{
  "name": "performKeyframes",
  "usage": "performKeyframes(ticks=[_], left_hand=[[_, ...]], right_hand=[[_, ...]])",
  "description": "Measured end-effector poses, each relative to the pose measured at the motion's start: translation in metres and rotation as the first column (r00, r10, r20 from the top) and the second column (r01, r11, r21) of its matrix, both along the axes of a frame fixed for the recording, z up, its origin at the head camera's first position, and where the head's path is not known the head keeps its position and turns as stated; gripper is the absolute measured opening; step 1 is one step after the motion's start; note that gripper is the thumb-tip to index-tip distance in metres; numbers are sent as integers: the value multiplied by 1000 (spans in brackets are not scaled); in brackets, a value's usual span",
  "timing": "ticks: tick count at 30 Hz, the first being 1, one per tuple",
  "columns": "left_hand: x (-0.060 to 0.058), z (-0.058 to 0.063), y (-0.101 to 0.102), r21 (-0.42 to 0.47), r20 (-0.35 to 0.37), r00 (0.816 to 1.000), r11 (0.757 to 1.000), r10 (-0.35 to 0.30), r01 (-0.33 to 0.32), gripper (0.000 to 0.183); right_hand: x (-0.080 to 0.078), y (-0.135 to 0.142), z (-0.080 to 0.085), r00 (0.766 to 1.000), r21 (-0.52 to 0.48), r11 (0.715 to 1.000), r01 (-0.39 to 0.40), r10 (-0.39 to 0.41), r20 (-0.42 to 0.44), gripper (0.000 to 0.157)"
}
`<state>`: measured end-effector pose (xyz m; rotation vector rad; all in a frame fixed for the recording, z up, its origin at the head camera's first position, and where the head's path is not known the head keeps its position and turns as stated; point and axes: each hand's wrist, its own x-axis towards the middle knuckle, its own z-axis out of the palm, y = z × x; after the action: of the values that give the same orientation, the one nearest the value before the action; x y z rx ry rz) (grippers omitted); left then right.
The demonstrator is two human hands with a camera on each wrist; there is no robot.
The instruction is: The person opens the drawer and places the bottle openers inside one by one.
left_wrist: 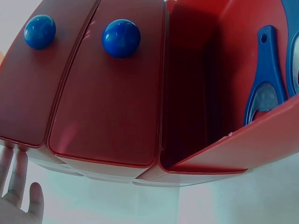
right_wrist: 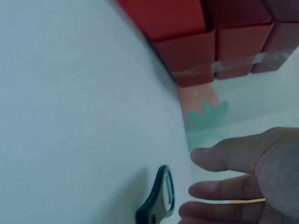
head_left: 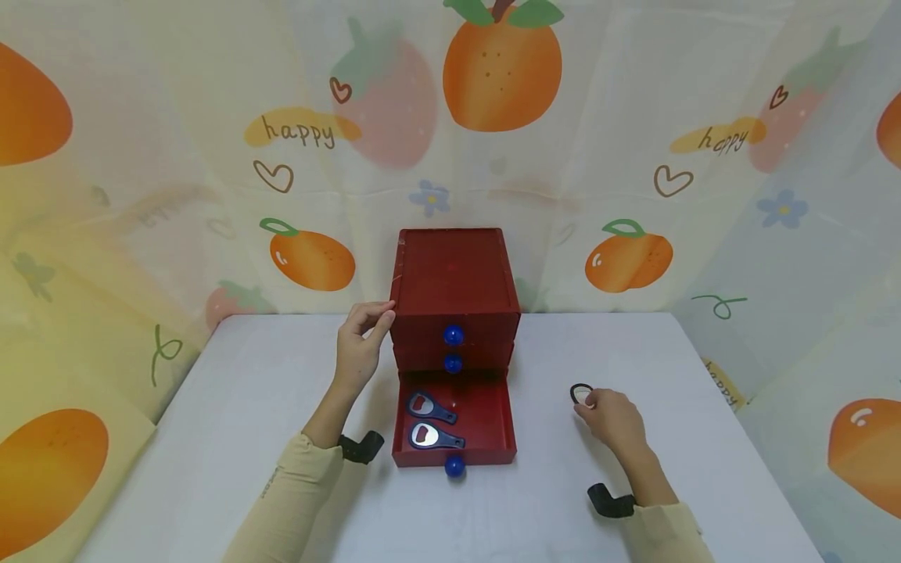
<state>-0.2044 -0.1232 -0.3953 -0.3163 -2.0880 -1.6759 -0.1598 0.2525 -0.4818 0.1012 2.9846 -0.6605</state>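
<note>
A red drawer cabinet with blue knobs stands at the back, its bottom drawer pulled out. Two blue bottle openers lie in that drawer; the left wrist view shows one opener whole. My left hand rests its fingertips on the cabinet's left side near the top front corner. To the drawer's right, my right hand is over another bottle opener, hiding most of it in the head view. The right wrist view shows space between the fingers, beside this dark-rimmed opener.
The cabinet's upper drawers are pushed in. A white-covered table lies underneath. Behind it hangs a fruit-print cloth. A black wrist mount on the left arm sits near the drawer's left side.
</note>
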Motion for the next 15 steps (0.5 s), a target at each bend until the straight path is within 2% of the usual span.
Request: performKeyframes(ticks=[7,15], left_hand=[[0,0,1,3,-2,1000,1000,1,-1,22],[0,0,0,1,7,1000,1000,1,-1,23]], right_hand=[[4,5,-4,995,39,996,74,-77,66,22],[6,8,-12,988,66,993,100,-107,109,24]])
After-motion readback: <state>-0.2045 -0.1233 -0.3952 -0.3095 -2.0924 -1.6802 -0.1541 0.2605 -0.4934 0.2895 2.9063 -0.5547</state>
